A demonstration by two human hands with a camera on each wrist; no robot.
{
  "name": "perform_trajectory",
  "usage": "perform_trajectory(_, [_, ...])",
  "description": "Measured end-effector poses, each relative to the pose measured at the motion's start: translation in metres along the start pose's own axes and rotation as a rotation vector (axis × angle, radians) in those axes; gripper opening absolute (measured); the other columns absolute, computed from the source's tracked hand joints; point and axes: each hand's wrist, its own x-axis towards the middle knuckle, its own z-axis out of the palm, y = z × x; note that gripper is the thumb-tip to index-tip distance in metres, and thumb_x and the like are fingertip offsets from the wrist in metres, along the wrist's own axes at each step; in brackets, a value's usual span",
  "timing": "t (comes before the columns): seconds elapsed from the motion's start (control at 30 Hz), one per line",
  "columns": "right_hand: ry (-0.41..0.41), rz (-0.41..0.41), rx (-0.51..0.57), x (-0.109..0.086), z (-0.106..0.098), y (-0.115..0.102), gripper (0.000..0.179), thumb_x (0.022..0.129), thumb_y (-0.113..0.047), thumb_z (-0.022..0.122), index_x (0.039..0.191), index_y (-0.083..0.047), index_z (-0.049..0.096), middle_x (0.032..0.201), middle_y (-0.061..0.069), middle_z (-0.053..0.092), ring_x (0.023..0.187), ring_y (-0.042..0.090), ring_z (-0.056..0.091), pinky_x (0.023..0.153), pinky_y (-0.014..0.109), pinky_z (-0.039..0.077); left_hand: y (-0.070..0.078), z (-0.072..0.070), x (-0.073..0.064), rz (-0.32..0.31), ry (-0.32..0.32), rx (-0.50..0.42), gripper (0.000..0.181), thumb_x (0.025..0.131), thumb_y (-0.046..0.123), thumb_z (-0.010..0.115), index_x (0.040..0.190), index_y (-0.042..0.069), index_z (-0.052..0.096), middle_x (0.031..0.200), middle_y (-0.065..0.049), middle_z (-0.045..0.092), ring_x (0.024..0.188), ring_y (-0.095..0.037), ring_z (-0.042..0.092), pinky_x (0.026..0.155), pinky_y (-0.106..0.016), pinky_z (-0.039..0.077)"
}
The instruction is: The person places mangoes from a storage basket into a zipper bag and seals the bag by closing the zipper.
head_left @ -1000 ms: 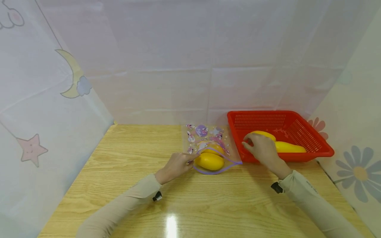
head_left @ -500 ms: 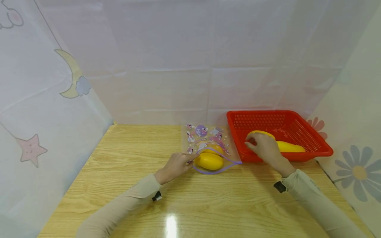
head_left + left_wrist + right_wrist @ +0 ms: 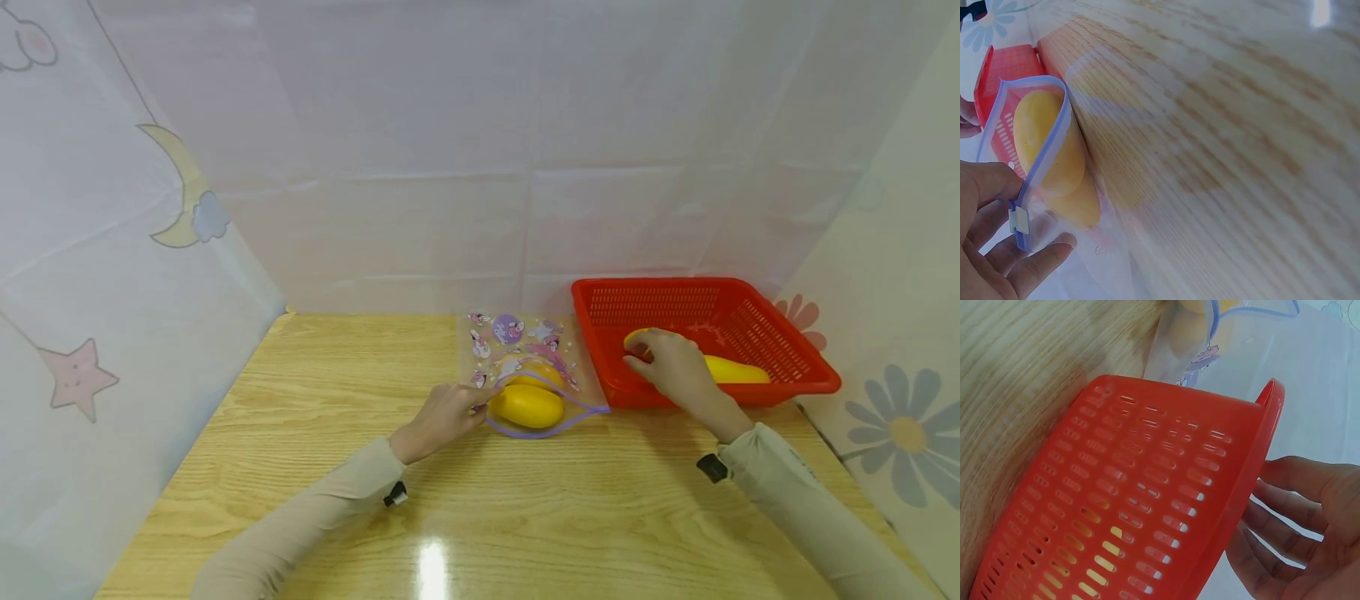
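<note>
My left hand [image 3: 446, 421] pinches the purple-edged mouth of a clear printed zip bag [image 3: 480, 333] by the white slider [image 3: 1019, 220]. The bag lies on the table with its mouth open. One yellow mango [image 3: 528, 406] lies at the mouth, and a second mango [image 3: 1082, 203] sits deeper inside. My right hand [image 3: 678, 371] reaches over the near rim of the red basket [image 3: 1141, 450], fingers loosely bent above a yellow mango [image 3: 637, 336] that it partly covers. Contact with that mango cannot be made out. Another long yellow fruit [image 3: 735, 371] lies to the hand's right.
The wooden table [image 3: 337, 358] meets a pale sheet wall [image 3: 412, 233] at the back. The basket stands against that wall at the right, close beside the bag. Printed side sheets rise at left and right.
My right hand has shifted slightly right and farther over the basket, covering more of the mango beneath it. The left hand and the bag have stayed where they were.
</note>
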Motion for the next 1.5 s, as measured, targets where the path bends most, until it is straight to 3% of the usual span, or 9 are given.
perform_trajectory(0.73, [-0.073,0.055,-0.004,-0.003,-0.005,0.022,0.025,0.085,-0.012,0.077,0.103,0.004,0.070,0.100,0.020,0.068,0.086,0.037,0.066,0.069,0.051,0.054,0.003,-0.003,-0.001,0.005,0.009,-0.005,0.036,0.084,-0.002,0.070,0.119,0.005,0.072,0.074,0.000,0.070,0.047,0.001,0.025,0.041,-0.012,0.021])
perform_trajectory(1.5, [-0.142,0.105,0.005,-0.002,-0.010,0.041,0.028,0.087,-0.012,0.076,0.107,0.006,0.068,0.103,0.026,0.068,0.090,0.042,0.064,0.076,0.057,0.051,0.002,-0.002,0.000,0.003,0.010,0.006,0.037,0.084,-0.002,0.070,0.120,0.006,0.072,0.066,0.003,0.064,0.047,0.001,0.023,0.042,-0.012,0.019])
